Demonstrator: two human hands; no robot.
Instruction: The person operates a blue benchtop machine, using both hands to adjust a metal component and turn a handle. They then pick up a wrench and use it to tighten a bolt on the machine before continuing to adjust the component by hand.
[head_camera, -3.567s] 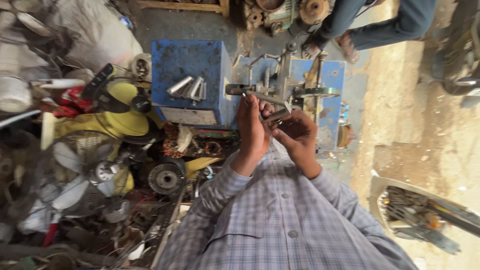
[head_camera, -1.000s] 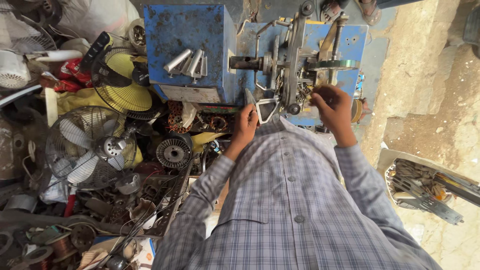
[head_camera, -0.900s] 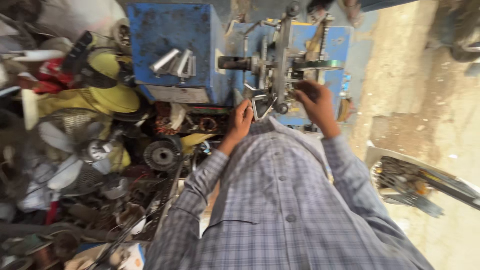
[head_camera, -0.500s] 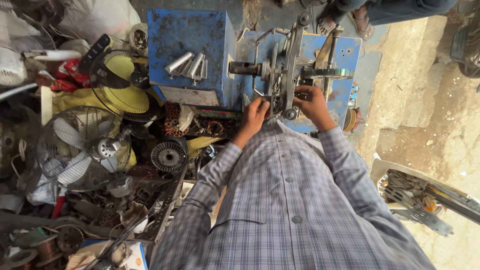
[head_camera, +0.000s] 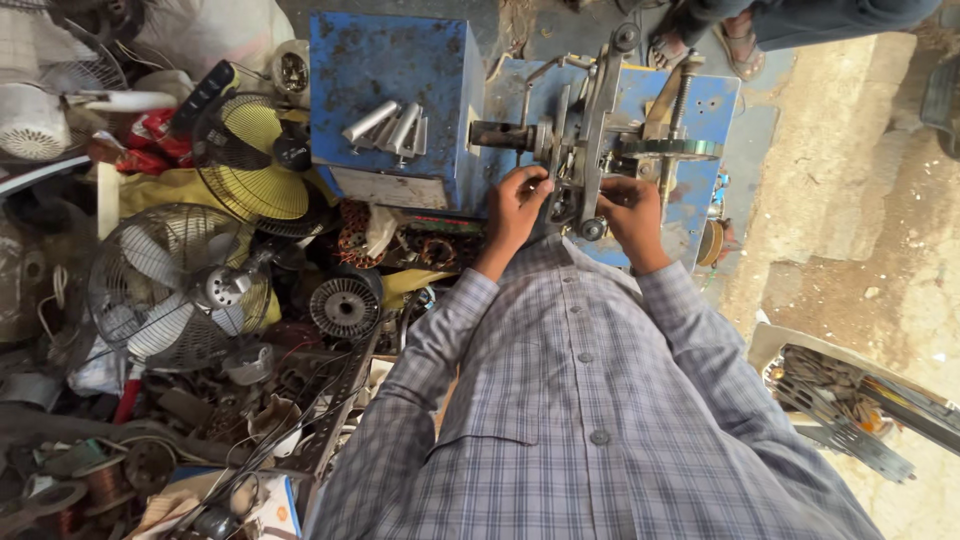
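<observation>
The left hand is being held against the metal mechanism of a blue machine, with its fingers curled on a small part at the left side of the mechanism; what exactly is being gripped cannot be told. The right hand is being placed just beside it, on the right side of the same mechanism, with fingers bent and touching the metal parts; whether it is closed on something cannot be told. The mechanism is standing on the front of the blue machine, between a blue metal box and a threaded rod.

On the blue box, some grey metal cylinders are lying together. To the left of the box, a yellow fan and a grey fan with a wire guard are being kept among scrap parts. A round slotted motor core is lying near the left sleeve. At the right, a tray with metal pieces is lying on the ground. At the top edge, the sandalled foot of another person is being seen.
</observation>
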